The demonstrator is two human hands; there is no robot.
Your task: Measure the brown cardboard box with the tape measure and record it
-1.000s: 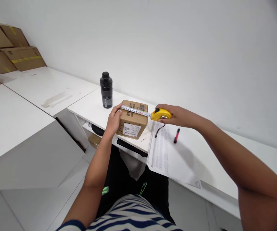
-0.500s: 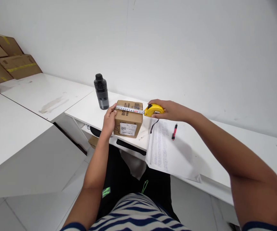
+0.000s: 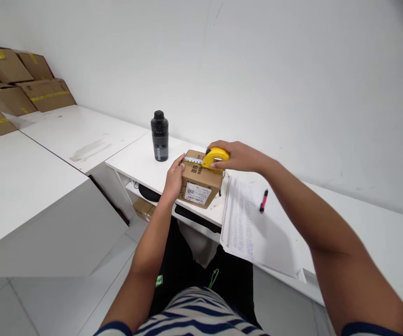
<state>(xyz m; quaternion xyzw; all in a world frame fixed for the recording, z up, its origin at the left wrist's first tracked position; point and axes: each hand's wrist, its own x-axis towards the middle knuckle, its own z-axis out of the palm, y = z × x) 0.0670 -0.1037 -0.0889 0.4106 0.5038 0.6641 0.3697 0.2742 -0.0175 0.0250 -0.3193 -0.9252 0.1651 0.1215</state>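
A small cardboard box [image 3: 200, 176] with a white label [image 3: 197, 193] on its front stands on the white desk. My left hand [image 3: 174, 179] is closed on the box's left side, with its fingertips at the end of the tape blade [image 3: 192, 160]. The short stretch of blade lies across the box's top. My right hand [image 3: 234, 156] is wrapped round a yellow tape measure [image 3: 215, 158], whose case sits over the right part of the box's top.
Behind the box on the left stands a black bottle [image 3: 160, 137]. To the right are written paper sheets [image 3: 245, 219] and a red and black pen [image 3: 264, 201]. Several cardboard boxes [image 3: 47, 93] are stacked on the far left table, and another carton [image 3: 142, 208] sits beneath the desk.
My right hand has brought the tape measure left, from beyond the box's right edge to above its top. Less blade shows now. The box looks slightly turned, and the whole view has shifted.
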